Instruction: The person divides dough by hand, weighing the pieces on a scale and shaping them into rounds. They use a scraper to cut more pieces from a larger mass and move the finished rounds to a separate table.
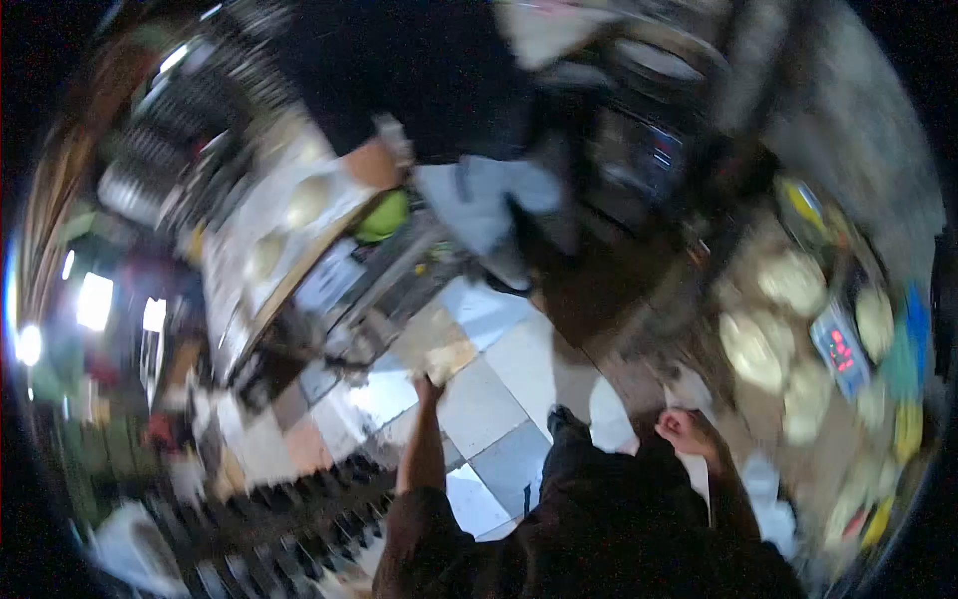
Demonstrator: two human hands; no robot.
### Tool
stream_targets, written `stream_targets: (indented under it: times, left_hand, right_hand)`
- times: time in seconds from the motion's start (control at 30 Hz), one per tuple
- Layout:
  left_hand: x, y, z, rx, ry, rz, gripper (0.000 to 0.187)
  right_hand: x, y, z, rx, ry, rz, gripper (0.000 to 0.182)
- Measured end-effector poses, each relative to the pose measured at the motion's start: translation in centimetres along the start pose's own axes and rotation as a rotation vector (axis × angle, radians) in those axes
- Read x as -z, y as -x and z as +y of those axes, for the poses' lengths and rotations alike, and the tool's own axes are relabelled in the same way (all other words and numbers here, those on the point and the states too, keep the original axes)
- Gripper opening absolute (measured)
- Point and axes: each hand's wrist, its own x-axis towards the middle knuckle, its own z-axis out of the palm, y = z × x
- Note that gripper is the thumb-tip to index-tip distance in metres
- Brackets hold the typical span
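My left hand (429, 385) is stretched out low over the tiled floor, its fingers closed on a pale, blurred lump that looks like a piece of dough (441, 362). Close to my body on the right, my right hand (689, 434) is curled into a fist; whether anything is inside it is hidden. Beside that hand is a floury brown surface with several dough pieces (756, 347) on it. Among them stands a digital scale (840, 349) with red digits, and a dough piece (874, 323) lies by it.
A person in dark clothing (419, 80) stands ahead, one arm over a floury table (239, 225) bearing dough balls (309, 200). A dark slatted rack (269, 524) is at lower left. Beyond the tiled floor (489, 404) stands dark equipment (649, 150).
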Motion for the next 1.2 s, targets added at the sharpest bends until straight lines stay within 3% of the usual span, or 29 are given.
stream_targets:
  times: [0.03,0.07,0.1,0.13,0.17,0.2,0.23,0.3,0.33,0.4,0.43,0.5,0.53,0.57,0.63,0.67,0.73,0.77,0.8,0.83,0.87,0.9,0.93,1.0,1.03,1.1,1.13,1.17,1.2]
  left_hand:
    - [0.6,-1.3,0.4,-0.022,-0.027,-0.127,0.07]
    - [0.4,4.9,-4.7,0.307,0.664,-0.584,0.071]
    - [-9.8,0.3,-3.8,0.324,-0.099,-1.282,0.067]
    - [-4.5,10.4,-3.8,0.981,-0.163,-1.208,0.061]
    - [0.5,22.2,-3.7,1.521,0.15,-1.119,0.046]
    - [6.2,21.0,-2.5,1.573,0.022,-1.073,0.046]
    - [12.2,16.1,-1.2,1.399,-0.202,-0.933,0.046]
    - [15.4,14.8,0.0,1.079,-0.454,-0.773,0.044]
    - [15.1,14.8,0.7,0.906,-0.546,-0.713,0.043]
    - [12.9,13.8,2.0,0.515,-0.703,-0.608,0.042]
    - [12.3,11.5,2.7,0.309,-0.8,-0.548,0.041]
    - [9.1,9.4,4.5,-0.106,-0.908,-0.462,0.04]
    - [7.8,6.3,4.1,0.456,-0.249,0.035,0.036]
    - [6.2,3.9,6.0,0.442,-0.227,0.076,0.037]
    - [-0.8,2.1,10.1,0.246,-0.387,-0.07,0.034]
    - [-7.0,2.6,14.0,0.177,-0.432,-0.209,0.034]
    - [-16.2,3.1,16.7,0.261,-0.499,-0.638,0.038]
    - [-20.3,2.9,16.6,0.307,-0.564,-0.834,0.044]
    - [-26.1,4.4,19.1,0.171,-0.766,-0.963,0.042]
    - [-29.5,5.0,18.2,0.437,-0.226,-1.107,0.042]
    - [-33.2,5.2,18.3,0.439,-0.164,-1.262,0.042]
    - [-36.6,8.1,20.9,0.542,-0.032,-1.12,0.042]
    - [-39.8,11.3,23.8,0.627,0.101,-0.98,0.042]
    - [-42.9,14.2,24.8,0.587,0.254,-1.068,0.048]
    - [-43.9,15.6,24.3,0.557,0.411,-1.131,0.054]
    - [-43.8,15.6,15.9,0.563,0.192,-0.801,0.072]
    - [-42.7,15.5,8.5,-0.038,-0.412,-0.683,0.084]
    - [-40.2,16.7,6.0,0.094,-0.339,-0.872,0.081]
    - [-36.7,15.0,0.3,-0.831,-0.647,-0.763,0.072]
  right_hand:
    - [-3.4,3.6,-1.3,-0.094,-0.07,0.06,0.019]
    - [-4.3,4.4,-2.3,0.066,-0.171,-0.106,0.02]
    - [-0.1,8.8,6.3,0.38,-0.16,0.292,0.017]
    - [-4.0,9.0,9.7,0.287,-0.282,0.467,0.017]
    - [-6.1,11.6,13.0,0.152,-0.35,0.582,0.018]
    - [-6.5,11.0,10.9,-0.122,-0.705,0.741,0.017]
    - [-11.3,5.7,14.5,0.119,-1.301,1.143,0.016]
    - [-17.7,0.1,22.3,-0.25,-1.63,1.31,0.017]
    - [-20.5,-2.5,25.2,-0.252,-1.673,1.298,0.017]
    - [-23.8,-6.4,30.0,-0.613,-1.522,0.724,0.027]
    - [-24.8,-9.2,29.9,-0.582,-1.576,0.721,0.027]
    - [-23.2,-10.8,27.7,-0.159,-1.693,1.079,0.029]
    - [-21.0,-13.3,28.1,-0.759,-1.014,0.749,0.025]
    - [-20.4,-13.8,28.1,-0.753,-1.033,0.76,0.025]
    - [-20.9,-13.1,27.8,-0.033,-1.009,1.149,0.026]
    - [-21.6,-12.2,27.5,-0.042,-1.025,1.155,0.026]
    - [-22.7,-9.0,27.8,0.188,-0.478,1.156,0.045]
    - [-22.9,-10.2,27.7,0.392,-0.539,1.456,0.035]
    - [-20.7,-9.3,27.0,0.31,-1.504,1.231,0.033]
    - [-18.3,-7.3,25.7,0.158,-2.417,0.766,0.032]
    - [-16.3,-3.6,24.6,0.264,-2.549,0.697,0.032]
    - [-14.4,0.2,23.6,0.387,-2.672,0.624,0.033]
    - [-14.0,2.3,22.8,0.383,-2.656,0.776,0.036]
    - [-21.2,0.8,24.8,0.374,-2.607,0.8,0.037]
    - [-24.7,-0.1,25.3,0.349,-2.57,0.799,0.038]
    - [-30.0,0.5,21.3,0.205,-2.665,1.058,0.041]
    - [-35.8,-0.2,21.1,0.183,-2.616,0.872,0.039]
    - [-40.6,-0.5,21.8,0.166,-2.557,0.68,0.037]
    - [-40.3,-0.4,21.3,0.168,-2.56,0.658,0.037]
